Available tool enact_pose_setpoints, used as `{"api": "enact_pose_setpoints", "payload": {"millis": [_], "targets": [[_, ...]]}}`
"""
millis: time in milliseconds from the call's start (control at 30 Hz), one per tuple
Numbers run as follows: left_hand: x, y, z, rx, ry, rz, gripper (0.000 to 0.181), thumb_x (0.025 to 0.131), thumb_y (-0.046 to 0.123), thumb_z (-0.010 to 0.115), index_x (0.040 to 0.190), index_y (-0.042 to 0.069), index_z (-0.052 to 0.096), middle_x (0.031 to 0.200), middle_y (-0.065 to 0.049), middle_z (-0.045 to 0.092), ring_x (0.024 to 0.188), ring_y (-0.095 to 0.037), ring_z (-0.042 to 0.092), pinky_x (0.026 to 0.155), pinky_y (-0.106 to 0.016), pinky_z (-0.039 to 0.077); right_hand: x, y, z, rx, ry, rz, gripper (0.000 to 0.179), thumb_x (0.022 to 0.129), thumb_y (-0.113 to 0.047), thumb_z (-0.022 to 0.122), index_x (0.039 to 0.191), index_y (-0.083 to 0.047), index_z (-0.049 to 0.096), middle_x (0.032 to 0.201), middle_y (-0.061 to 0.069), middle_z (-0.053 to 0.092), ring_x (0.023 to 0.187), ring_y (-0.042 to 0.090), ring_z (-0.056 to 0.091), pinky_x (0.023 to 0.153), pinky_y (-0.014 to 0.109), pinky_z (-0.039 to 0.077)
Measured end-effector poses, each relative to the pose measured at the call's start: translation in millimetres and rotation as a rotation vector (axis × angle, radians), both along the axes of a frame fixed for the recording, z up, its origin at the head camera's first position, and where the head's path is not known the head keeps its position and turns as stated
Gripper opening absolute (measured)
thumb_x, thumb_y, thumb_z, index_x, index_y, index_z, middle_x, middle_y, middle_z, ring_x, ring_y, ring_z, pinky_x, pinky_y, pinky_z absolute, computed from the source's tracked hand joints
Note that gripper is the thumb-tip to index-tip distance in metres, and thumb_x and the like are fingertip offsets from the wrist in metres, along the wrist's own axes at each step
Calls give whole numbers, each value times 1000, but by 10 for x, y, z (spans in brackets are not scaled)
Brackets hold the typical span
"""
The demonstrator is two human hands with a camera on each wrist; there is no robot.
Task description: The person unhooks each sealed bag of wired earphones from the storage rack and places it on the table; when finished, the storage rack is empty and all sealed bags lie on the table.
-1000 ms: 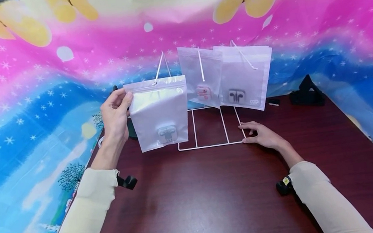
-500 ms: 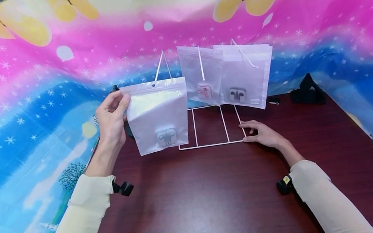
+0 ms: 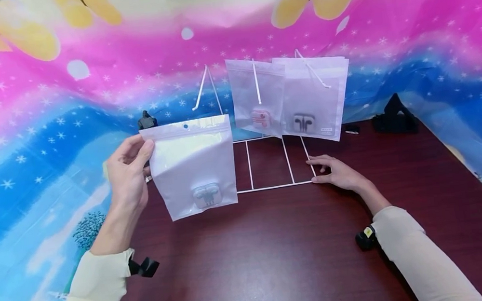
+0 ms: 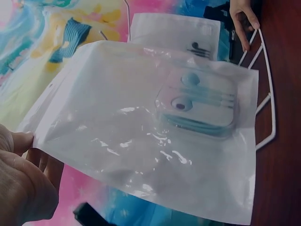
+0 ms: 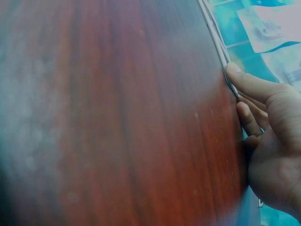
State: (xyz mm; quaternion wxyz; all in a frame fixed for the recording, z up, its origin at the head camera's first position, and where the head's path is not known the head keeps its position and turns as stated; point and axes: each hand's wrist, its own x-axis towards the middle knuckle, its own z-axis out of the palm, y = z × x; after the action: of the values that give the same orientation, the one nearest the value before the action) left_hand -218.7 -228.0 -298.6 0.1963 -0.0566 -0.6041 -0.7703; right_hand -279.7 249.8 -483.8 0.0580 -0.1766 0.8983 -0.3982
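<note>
My left hand (image 3: pixel 126 173) pinches the upper left corner of a white zip bag (image 3: pixel 191 160) between thumb and fingers, holding it up in front of a white wire rack (image 3: pixel 269 186). Low inside the bag sits a clear case of wired earphones (image 4: pixel 197 101), with bluish parts in the left wrist view. The bag's punched hole is apart from the rack's left hook (image 3: pixel 200 89), which hangs bare. My right hand (image 3: pixel 338 172) holds the front right corner of the rack's base; in the right wrist view its thumb (image 5: pixel 235 70) lies on the wire.
Two similar bags hang on the rack's other hooks, one with a pink earphone case (image 3: pixel 260 118), one with a black earphone set (image 3: pixel 304 123). A black stand (image 3: pixel 394 115) and a small dark object (image 3: pixel 351 129) lie at the back right. A printed cloth (image 3: pixel 37 117) surrounds the dark wooden table (image 3: pixel 256 260).
The bag came off the left hook and moved down and left toward the person with the left hand. The right hand stays at the rack's corner.
</note>
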Motion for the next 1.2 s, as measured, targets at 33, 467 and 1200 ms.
{"api": "enact_pose_setpoints", "payload": {"millis": [33,467,1200], "targets": [[21,-38,-19,-8,-11,5,15,95,5,74,109,6,79,101,-4,78,80,-15,72,60,-27,60,-5,-3,-2,1,0,1,61,97,-20,76,151,-3,53,153,17,48,108,29,54,93,43,42],[-45,-372,-436,-80,-291,118,26,96,17,76,120,9,76,107,2,75,93,-15,68,65,-24,58,-1,14,-12,-5,8,-1,61,97,-19,76,151,-3,53,155,17,47,108,30,54,94,44,42],[-461,-593,-988,-471,-515,246,37,106,31,62,140,18,67,123,-2,68,94,-9,64,74,-20,52,4,-9,-4,7,20,3,62,96,-20,76,151,-3,53,154,19,47,108,31,54,93,44,43]]}}
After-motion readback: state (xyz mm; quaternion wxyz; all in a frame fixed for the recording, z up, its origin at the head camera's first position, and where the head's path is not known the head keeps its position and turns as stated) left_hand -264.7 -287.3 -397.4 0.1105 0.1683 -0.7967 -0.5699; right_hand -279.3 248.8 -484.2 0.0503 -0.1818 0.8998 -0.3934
